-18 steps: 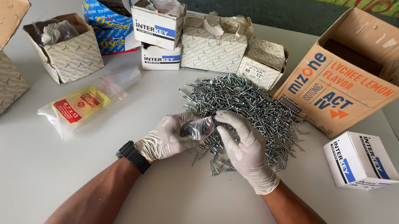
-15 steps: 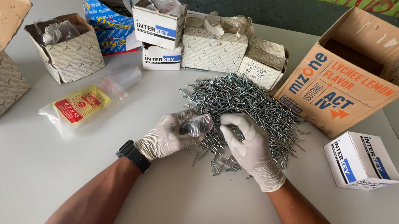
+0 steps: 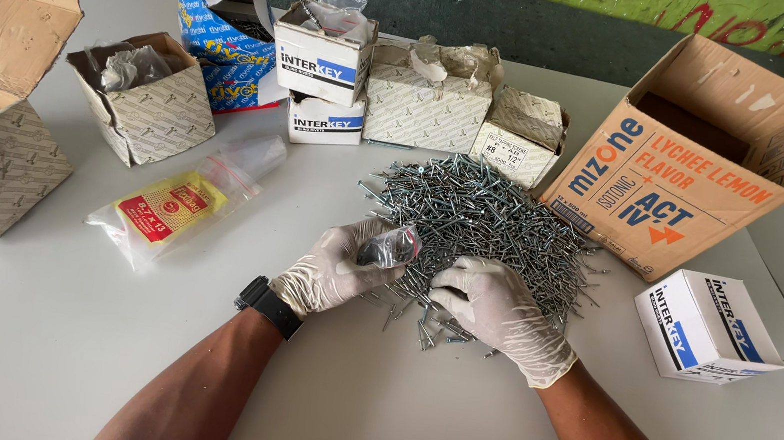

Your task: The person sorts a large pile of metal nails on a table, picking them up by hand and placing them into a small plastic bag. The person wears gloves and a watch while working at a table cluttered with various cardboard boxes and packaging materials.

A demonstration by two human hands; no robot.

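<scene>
A big heap of silver screws lies in the middle of the white table. My left hand, in a white glove with a black watch at the wrist, holds a small clear plastic bag with screws in it at the heap's near left edge. My right hand, also gloved, rests palm down on the near edge of the heap, fingers curled over a few screws there.
Several small cardboard screw boxes stand behind the heap. A large open brown carton is at the right, a small white box beside it. A yellow-labelled plastic bag and two open patterned boxes are at the left.
My right hand has dropped from beside the bag down onto the near edge of the screw heap. The left hand keeps the bag in about the same place.
</scene>
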